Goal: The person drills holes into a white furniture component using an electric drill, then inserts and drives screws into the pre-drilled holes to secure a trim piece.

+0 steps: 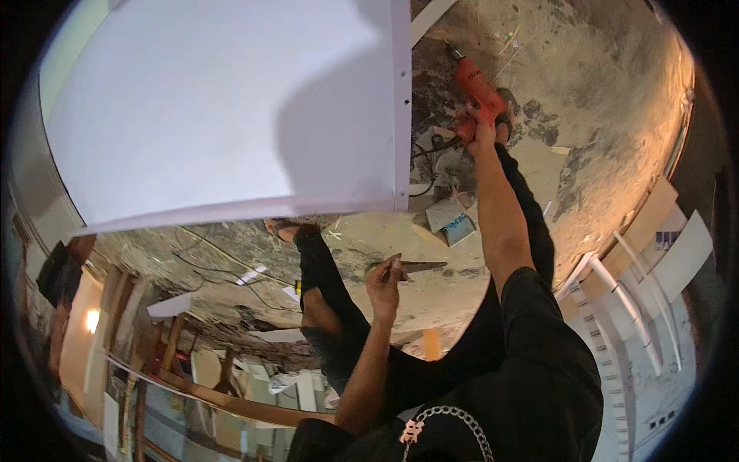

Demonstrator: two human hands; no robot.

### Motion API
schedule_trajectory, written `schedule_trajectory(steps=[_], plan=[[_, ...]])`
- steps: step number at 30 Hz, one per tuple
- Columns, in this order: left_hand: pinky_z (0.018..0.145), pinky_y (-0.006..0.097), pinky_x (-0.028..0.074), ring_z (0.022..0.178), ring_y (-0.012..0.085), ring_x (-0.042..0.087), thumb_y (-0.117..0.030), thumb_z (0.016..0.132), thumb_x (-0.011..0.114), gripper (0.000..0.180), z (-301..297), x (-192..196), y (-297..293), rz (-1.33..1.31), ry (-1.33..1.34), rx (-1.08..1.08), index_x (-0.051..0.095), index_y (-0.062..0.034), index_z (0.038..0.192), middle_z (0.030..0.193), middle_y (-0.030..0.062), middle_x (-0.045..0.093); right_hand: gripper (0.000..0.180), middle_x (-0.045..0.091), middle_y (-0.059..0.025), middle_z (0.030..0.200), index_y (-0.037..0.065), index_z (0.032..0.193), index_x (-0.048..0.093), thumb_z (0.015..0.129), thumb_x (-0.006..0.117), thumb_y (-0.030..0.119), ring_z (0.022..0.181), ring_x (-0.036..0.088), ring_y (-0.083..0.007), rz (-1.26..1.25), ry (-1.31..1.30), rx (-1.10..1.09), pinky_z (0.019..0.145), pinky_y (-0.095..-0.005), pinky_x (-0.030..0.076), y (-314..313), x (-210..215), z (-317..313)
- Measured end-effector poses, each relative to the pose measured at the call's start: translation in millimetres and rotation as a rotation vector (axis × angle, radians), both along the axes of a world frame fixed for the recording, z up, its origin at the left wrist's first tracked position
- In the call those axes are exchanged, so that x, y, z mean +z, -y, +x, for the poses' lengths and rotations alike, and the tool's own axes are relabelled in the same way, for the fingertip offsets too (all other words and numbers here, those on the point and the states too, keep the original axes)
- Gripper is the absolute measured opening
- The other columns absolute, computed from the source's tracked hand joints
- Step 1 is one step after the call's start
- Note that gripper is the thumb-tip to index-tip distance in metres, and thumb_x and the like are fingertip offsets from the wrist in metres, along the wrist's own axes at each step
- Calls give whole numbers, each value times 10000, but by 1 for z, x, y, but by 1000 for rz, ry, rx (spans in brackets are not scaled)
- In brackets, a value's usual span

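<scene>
on my feed: big white panel (pixel 223 108) fills upper left of view, using it as ref. its r edge has a few small dark holes/dots, and a shadow covers the r part of its face.

red drill (pixel 479 88) is just r of the panel, clear of it, chuck end pointing up & slightly l. r hand (pixel 483 127) has it by the grip, fingers closed round it; can't tell if one's on the trigger. dark cable (pixel 439 145) runs from near the grip twd the panel's r edge.

l hand (pixel 383 283) is below the panel's lower edge, nr its r end, fingers bent & pinched nearly tgthr on a small pale piece (pixel 397 263); too small to id. dark pointed shape (pixel 425 266) just r of it, can't tell if shadow or solid.

rest: bare l foot (pixel 283 229) just under the panel's lower edge. small box-like offcut (pixel 453 222) below/r of panel corner, on dirty floor (pixel 593 92). stacked boards (pixel 654 246) well r of panel. lit lamp (pixel 92 320) below panel's l end.
</scene>
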State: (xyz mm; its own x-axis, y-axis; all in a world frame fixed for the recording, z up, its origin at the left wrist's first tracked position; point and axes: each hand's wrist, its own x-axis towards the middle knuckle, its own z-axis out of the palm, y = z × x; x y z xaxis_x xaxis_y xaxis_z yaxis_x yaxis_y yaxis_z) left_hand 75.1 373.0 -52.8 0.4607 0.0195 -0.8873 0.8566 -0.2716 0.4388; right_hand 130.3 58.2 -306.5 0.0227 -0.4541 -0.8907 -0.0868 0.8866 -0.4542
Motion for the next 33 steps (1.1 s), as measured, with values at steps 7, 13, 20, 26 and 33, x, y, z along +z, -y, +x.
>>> schedule_trajectory(steps=[7,13,20,26,33], plan=[[640,246,478,702,110,586,-168,978,604,235,37,80,10,-107,-139,321,647,30,1096,809,51,623,551,618,-63,940,31,1259,477,763,701,-52,815,622,-172,-439,-184,604,654,-318,539,69,169,1],[755,227,489,862,118,592,-258,981,600,323,70,106,53,-458,-134,723,555,-54,1228,962,11,608,713,585,-165,1151,14,1343,407,723,758,47,1013,614,-226,-399,19,635,812,-336,532,16,429,-116],[942,273,526,1004,134,624,-213,987,576,206,99,107,78,-637,-72,864,572,-83,1146,1002,-12,621,532,608,-93,1047,-9,1168,538,703,793,38,906,613,-195,-270,-118,811,780,-315,527,-56,473,-138],[853,291,573,988,161,654,-238,966,614,196,103,125,74,-599,-95,972,588,-95,1099,951,1,630,649,590,-120,1146,-36,1239,512,674,810,75,1069,583,-204,-155,-86,962,930,-339,471,-100,523,-143],[826,268,532,933,116,618,-270,957,629,236,112,124,55,-540,-64,951,589,-88,1102,921,-11,604,741,575,-168,1291,-57,1335,480,669,784,57,1180,571,-227,-232,37,1042,1008,-356,436,-111,528,-135]])
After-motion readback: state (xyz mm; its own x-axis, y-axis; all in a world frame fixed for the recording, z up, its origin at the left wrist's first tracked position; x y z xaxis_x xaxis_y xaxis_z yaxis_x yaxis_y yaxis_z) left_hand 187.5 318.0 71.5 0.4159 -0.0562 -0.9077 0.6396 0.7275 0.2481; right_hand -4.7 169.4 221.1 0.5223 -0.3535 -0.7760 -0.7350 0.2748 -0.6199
